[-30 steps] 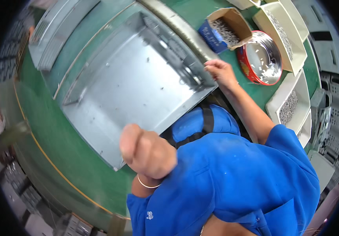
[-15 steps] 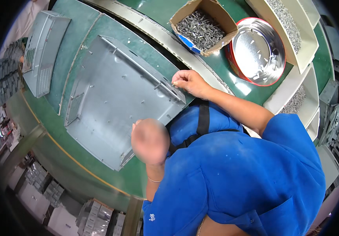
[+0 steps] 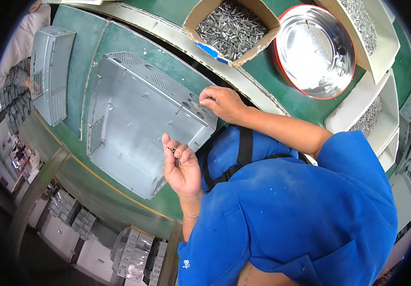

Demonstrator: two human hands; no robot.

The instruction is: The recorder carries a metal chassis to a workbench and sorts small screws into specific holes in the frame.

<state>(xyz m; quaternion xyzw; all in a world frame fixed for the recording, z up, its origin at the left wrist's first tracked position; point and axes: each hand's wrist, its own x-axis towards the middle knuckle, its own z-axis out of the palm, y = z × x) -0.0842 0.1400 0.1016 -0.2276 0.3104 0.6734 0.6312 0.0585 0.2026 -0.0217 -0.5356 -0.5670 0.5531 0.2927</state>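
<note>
A grey sheet-metal housing [image 3: 134, 124] lies open side up on the green bench, with several thin studs standing on its floor. Its far right wall bears round holes and vent slots. Over that wall's near end, next to the holes, my right hand [image 3: 225, 104] is closed in a pinch; what the fingertips hold is hidden. My left hand [image 3: 182, 169] is raised by the housing's near edge, palm up. Its fingers curl around small metal pieces [image 3: 176, 161], the index finger and thumb near each other.
A cardboard box [image 3: 193, 35] of small metal fasteners stands beyond the housing. Right of it are a red-rimmed round tin [image 3: 276, 57] and cream bins [image 3: 343, 112] of small parts. Another grey housing [image 3: 55, 71] stands at far left, near another person's sleeve [image 3: 17, 52].
The view has shifted, and the housing's holed wall now shows more of its face. My left hand's fingers, blurred before, are visible. My right hand stays pinched at the wall.
</note>
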